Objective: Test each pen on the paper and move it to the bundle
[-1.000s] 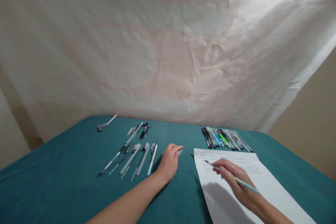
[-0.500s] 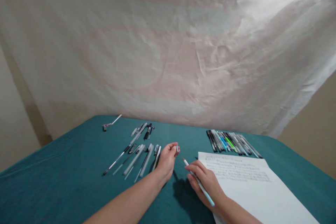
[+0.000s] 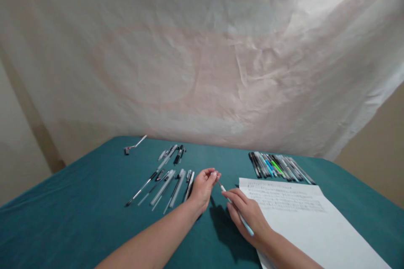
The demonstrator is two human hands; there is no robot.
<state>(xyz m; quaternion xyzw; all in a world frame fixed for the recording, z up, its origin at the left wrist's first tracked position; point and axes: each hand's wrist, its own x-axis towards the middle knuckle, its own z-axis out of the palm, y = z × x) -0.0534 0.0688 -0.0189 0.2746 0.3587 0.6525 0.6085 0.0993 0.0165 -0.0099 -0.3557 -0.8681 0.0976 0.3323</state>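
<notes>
The pen (image 3: 247,226), white near the tip and light blue at the back end, is just left of the top part of the paper (image 3: 303,235). The right hand (image 3: 245,210) holds it with the fingers curled around it, and its arm lies across the paper's left edge. The pen leans, with its thin tip pointing up and away, to the left hand (image 3: 203,189). The left hand is further left of the paper, with its arm stretched out and its wrist bent up. Its thumb and fingers are pinched together on a small pale thing (image 3: 214,174), too little to make out. The pen tip is very near those fingers, but I can't tell if they touch. Rows of handwriting (image 3: 284,197) fill the top of the paper, too tiny to read. Past the paper is a row of pens (image 3: 261,164), with one bright green pen (image 3: 278,166) in it. I can't read any names on them. Well left of the paper are clear tubes (image 3: 162,188) and a black-ended pen (image 3: 140,190).
</notes>
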